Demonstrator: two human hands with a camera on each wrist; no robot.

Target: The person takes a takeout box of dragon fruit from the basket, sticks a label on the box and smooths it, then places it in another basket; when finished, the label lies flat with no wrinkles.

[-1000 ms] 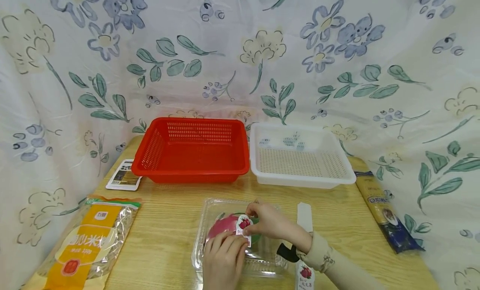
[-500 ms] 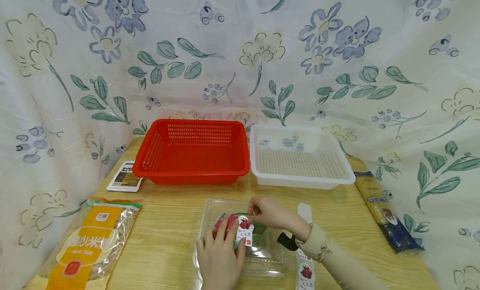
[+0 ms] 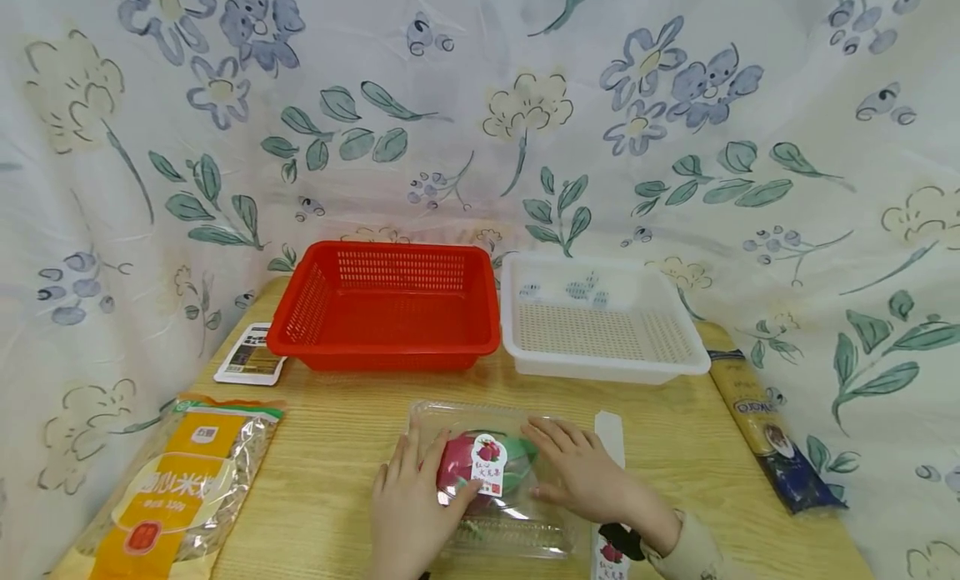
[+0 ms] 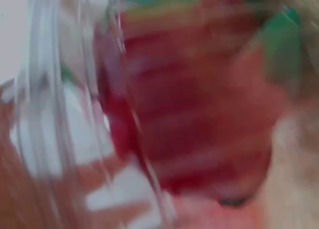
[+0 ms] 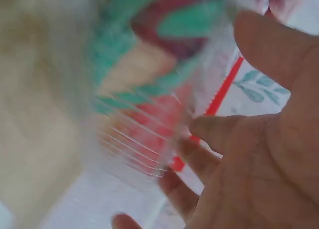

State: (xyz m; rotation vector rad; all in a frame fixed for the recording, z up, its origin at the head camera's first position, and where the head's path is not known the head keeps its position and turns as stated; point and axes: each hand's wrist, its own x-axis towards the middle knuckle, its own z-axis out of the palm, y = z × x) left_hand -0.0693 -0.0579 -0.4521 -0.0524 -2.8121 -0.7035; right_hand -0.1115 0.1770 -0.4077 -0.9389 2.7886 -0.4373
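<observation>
A clear plastic clamshell box [image 3: 517, 540] lies on the table in front of me in the head view. Inside it is a pink and green dragon fruit [image 3: 457, 461], blurred in both wrist views. A white label [image 3: 487, 467] with a dragon fruit picture sits on the lid above the fruit. My left hand [image 3: 422, 501] rests along the box's left side, fingers extended, thumb at the label's lower edge. On the right side, my right hand [image 3: 581, 472] lies with fingers spread over the lid's edge; the right wrist view shows its fingers [image 5: 212, 131] beside the clear wall.
Behind the box stand a red basket [image 3: 382, 359] and a white basket [image 3: 600, 365]. A strip of labels [image 3: 611, 434] lies partly under the right forearm. A yellow bag [image 3: 168, 488] and a small white pack [image 3: 251, 359] are left, a pasta bag [image 3: 772, 430] right.
The right hand has let go of the label's top edge and moved onto the box's right side. The label now lies flat on the lid. The left hand has shifted to the left side.
</observation>
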